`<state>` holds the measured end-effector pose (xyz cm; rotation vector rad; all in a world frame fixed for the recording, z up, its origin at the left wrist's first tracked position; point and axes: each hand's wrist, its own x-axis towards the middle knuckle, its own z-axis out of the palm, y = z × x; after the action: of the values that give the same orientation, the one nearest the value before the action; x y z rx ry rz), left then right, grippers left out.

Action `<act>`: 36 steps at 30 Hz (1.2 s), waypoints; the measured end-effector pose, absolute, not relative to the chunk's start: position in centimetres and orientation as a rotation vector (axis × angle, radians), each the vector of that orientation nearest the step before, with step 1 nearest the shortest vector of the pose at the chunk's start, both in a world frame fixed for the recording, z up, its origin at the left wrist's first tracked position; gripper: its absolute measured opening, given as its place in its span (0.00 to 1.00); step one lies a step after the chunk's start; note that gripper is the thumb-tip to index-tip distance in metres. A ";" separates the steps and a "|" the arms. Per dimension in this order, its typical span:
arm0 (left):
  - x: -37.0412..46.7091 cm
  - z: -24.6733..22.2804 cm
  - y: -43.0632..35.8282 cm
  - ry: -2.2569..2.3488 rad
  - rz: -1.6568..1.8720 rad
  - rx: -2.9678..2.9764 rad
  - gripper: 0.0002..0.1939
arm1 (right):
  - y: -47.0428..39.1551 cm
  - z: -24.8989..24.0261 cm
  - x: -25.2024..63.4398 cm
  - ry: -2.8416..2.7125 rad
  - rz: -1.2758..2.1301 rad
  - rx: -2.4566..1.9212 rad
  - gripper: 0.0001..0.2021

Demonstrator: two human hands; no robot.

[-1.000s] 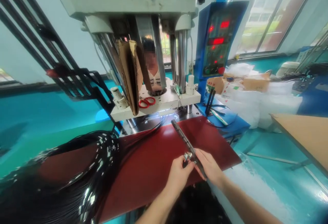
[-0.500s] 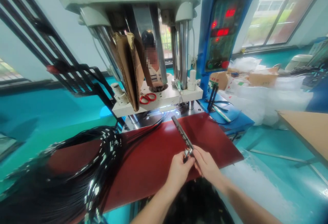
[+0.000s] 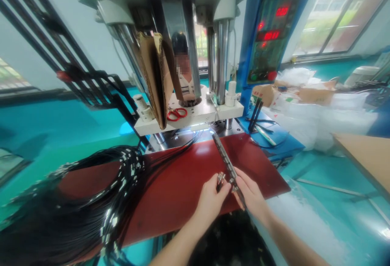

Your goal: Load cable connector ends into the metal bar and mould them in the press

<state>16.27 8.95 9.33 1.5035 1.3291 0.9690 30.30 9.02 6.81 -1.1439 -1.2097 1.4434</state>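
Observation:
My right hand (image 3: 250, 191) is closed around the near end of a long, narrow dark metal bar (image 3: 224, 155). Small shiny pieces sit along the bar, which points away from me above the red board. Just left of it, my left hand (image 3: 212, 196) pinches a few small shiny metal connectors (image 3: 221, 178) between thumb and fingers. A narrow gap separates these fingertips from the bar. On the board's left side lies a large bundle of black cables (image 3: 122, 180) with silvery ends.
Beyond the red board (image 3: 170, 184) stands a press (image 3: 195, 113) with red-handled scissors (image 3: 177, 114) and folded cardboard (image 3: 154, 79) on its plate. A blue control box (image 3: 268, 34) shows red digits. A person (image 3: 185, 81) is behind the press. White bags (image 3: 323, 115) lie right.
My left hand has drawn slightly away from the bar, still pinching the connectors. The right hand has shifted a little right, and more of the bar's near end shows. The view has tilted slightly.

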 end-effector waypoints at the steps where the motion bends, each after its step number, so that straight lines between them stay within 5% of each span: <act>1: 16.2 9.4 8.9 1.313 0.964 1.515 0.09 | 9.0 6.7 30.3 -1.197 1.451 -1.138 0.25; 11: 16.5 10.0 8.8 1.116 0.991 1.407 0.11 | 8.5 7.1 30.4 -1.197 1.383 -1.132 0.24; 19: 16.2 9.6 10.4 0.953 0.581 0.871 0.10 | 8.4 6.8 30.6 -1.229 1.430 -1.099 0.25; 26: 16.6 9.6 10.4 0.936 0.656 0.818 0.06 | 8.8 7.1 30.6 -1.220 1.432 -1.105 0.26; 36: 17.0 9.5 9.7 1.080 0.714 0.983 0.13 | 8.7 7.1 30.5 -1.464 1.354 -1.136 0.25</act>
<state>16.97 9.72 9.53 0.9828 1.0803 0.7137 30.48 8.68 7.07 -1.1360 -1.4641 1.3538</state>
